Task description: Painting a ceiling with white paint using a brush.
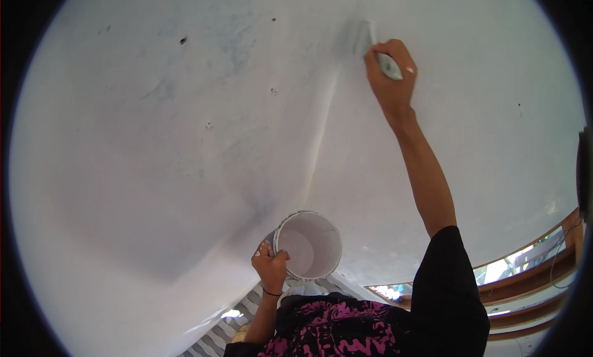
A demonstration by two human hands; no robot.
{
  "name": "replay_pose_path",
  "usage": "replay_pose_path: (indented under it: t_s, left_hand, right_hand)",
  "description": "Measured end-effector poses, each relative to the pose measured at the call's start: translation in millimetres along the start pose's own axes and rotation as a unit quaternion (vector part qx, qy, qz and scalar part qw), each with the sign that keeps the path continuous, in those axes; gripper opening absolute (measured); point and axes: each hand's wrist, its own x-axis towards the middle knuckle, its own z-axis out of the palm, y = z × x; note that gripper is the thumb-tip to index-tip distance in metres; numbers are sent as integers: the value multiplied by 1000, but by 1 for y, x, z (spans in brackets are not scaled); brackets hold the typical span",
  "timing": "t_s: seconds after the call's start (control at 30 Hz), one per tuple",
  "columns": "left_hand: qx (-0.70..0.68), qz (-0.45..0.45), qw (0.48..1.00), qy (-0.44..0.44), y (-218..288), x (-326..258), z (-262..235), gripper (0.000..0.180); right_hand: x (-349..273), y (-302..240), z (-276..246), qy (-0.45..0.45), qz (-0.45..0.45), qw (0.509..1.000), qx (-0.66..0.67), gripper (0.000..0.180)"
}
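Observation:
My right hand (393,88) is raised high, its fingers wrapped round the pale handle of a paintbrush (389,66). The brush head lies against the white wall at the corner line (322,131) where two wall faces meet, and looks slightly blurred. Lower down, my left hand (270,269) grips the rim of a round white bucket (327,236), thumb over the edge. Whitish paint (298,249) shows at the bottom of the bucket. White specks of paint mark the fingers of both hands.
The left wall face (123,110) has bluish-grey patches and several small holes. At the lower right run wooden window frames (525,298) with a thin cable hanging near them. A grey striped surface (219,332) shows below at the left. A dark object (584,171) stands at the right edge.

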Motion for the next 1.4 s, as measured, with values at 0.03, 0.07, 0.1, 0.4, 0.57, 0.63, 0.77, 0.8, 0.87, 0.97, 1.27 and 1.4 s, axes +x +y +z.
replay_pose_path:
  t_s: [0.03,0.07,0.1,0.4,0.57,0.63,0.77,0.8,0.87,0.97,1.27,1.4]
  left_hand:
    - [37,21,999,5,-2,0,-2,33]
    - [34,18,999,12,-2,-2,-4,33]
    - [30,15,999,14,-1,-3,-4,32]
    - [65,65,996,14,10,-6,-2,30]
    - [35,20,998,42,-2,-7,3,31]
    - [39,-6,999,11,22,-8,0,32]
    - [46,5,999,19,11,-5,2,32]
    - [54,8,998,20,11,-5,2,31]
    - [61,10,998,26,11,-4,-3,31]
    - [41,-13,999,11,15,-5,-2,30]
    - [65,39,997,0,-6,0,-2,31]
    - [53,23,998,4,1,1,-5,32]
  right_hand:
    - [2,2,-8,20,-7,1000,-9,13]
    - [4,3,-15,38,-15,999,-15,14]
    - [4,5,-22,35,-17,999,-8,14]
    - [-28,20,-12,-10,20,997,68,13]
    - [33,42,-37,-30,16,999,19,12]
    - [81,46,-44,-16,-39,999,-27,13]
    - [146,30,-53,-47,59,994,75,11]
    - [145,28,-56,-48,58,994,74,11]
    - [130,20,-62,-139,136,980,50,9]
    - [69,13,-54,-195,240,944,115,9]
    - [52,37,-36,-323,218,921,19,10]
    - [144,47,-34,-328,206,922,-11,5]
